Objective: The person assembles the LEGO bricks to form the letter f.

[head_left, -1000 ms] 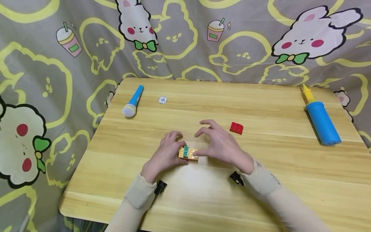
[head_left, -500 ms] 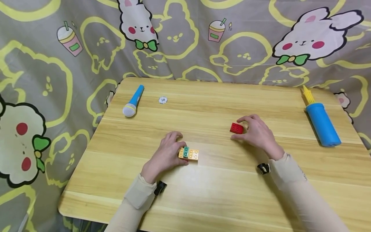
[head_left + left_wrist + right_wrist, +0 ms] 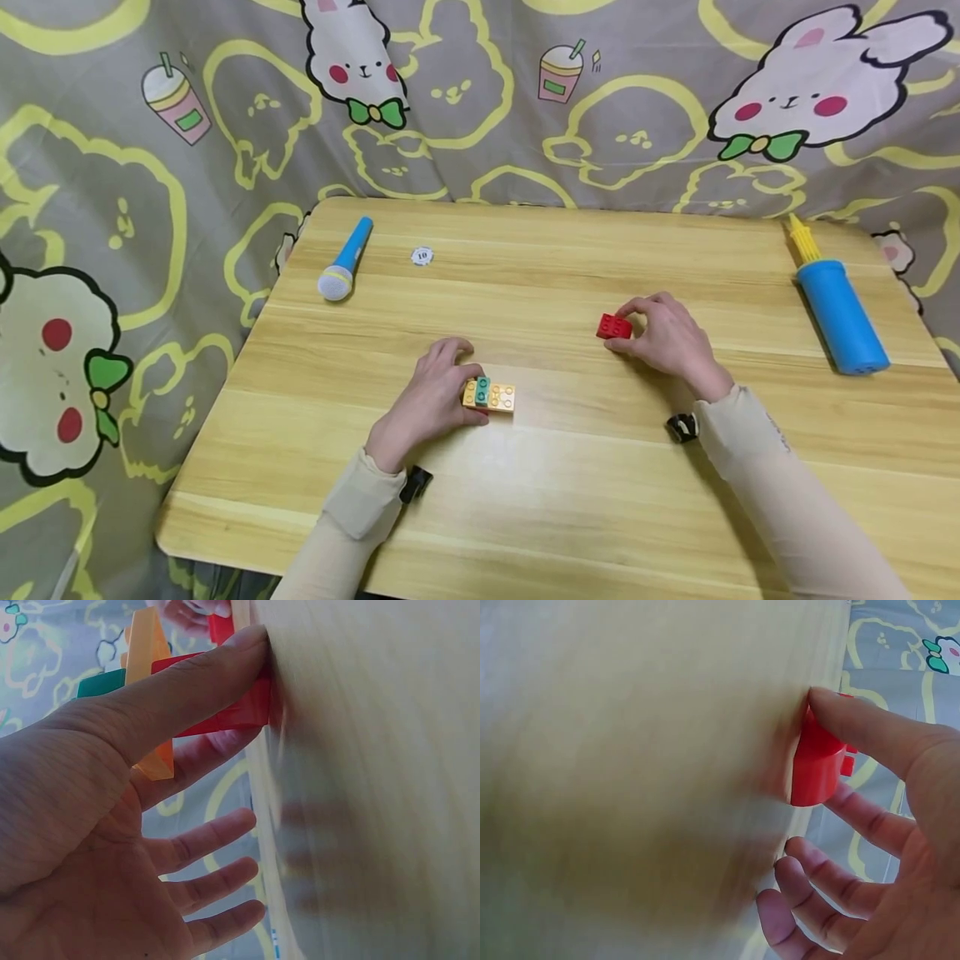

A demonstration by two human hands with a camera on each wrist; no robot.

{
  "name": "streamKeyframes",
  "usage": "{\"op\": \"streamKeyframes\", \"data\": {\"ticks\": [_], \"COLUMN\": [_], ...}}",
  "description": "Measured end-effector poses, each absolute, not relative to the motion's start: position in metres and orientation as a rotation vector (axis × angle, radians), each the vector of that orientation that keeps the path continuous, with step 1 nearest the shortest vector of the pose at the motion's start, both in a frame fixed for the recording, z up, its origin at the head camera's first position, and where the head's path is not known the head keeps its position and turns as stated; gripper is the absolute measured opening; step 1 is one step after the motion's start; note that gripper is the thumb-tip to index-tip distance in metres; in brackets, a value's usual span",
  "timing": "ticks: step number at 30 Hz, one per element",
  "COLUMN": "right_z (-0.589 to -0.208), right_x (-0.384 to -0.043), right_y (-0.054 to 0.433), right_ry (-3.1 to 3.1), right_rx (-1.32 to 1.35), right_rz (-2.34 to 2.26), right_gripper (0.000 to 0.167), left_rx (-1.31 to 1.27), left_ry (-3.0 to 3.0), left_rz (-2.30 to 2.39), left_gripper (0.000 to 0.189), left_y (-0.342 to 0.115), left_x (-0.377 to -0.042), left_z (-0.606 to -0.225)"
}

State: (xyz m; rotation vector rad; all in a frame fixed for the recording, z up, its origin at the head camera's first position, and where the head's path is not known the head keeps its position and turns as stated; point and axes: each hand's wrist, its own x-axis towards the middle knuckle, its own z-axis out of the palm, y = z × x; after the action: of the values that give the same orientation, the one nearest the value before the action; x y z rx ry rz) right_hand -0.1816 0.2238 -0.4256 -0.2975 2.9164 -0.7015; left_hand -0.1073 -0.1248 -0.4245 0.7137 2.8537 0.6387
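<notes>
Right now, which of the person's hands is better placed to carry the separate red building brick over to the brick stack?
The right hand, most likely: its thumb and a finger pinch the separate red building brick. The left hand is farther off and occupied, gripping the brick stack.

Red brick (image 3: pixel 611 325), upright, green-orange-red block stack (image 3: pixel 491 395) (green topmost), well apart

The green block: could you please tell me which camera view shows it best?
The head view: the green block shows both studs. The left wrist view shows part, behind the left hand; the right wrist view, none.
</notes>
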Motion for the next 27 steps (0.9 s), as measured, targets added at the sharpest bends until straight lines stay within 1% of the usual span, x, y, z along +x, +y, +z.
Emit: {"op": "streamKeyframes", "data": {"ticks": [4,15,21,27], "right_z": [-0.426,-0.419,-0.399,-0.379], "right_x": [-0.181,-0.181,-0.174,-0.159], "right_y": [0.225,0.220,0.193,0.152], "right_ry": [2.937,2.938,2.921,2.960], "right_rx": [-0.304,-0.312,-0.386,-0.600], "right_rz": [-0.700,-0.699,-0.719,-0.671], "right_gripper": [0.048,0.048,0.044,0.043], "left_rx": [0.719,0.716,0.708,0.695], "left_ry": [2.853,2.844,2.844,2.838], "left_rz": [0.641,0.620,0.624,0.633], "left_gripper": [0.049,0.051,0.050,0.051], "left_y": [-0.124,-0.123,-0.123,-0.122], "left_x": [-0.108,-0.110,-0.110,-0.108], "left_z": [-0.423,-0.420,-0.421,-0.422]}}
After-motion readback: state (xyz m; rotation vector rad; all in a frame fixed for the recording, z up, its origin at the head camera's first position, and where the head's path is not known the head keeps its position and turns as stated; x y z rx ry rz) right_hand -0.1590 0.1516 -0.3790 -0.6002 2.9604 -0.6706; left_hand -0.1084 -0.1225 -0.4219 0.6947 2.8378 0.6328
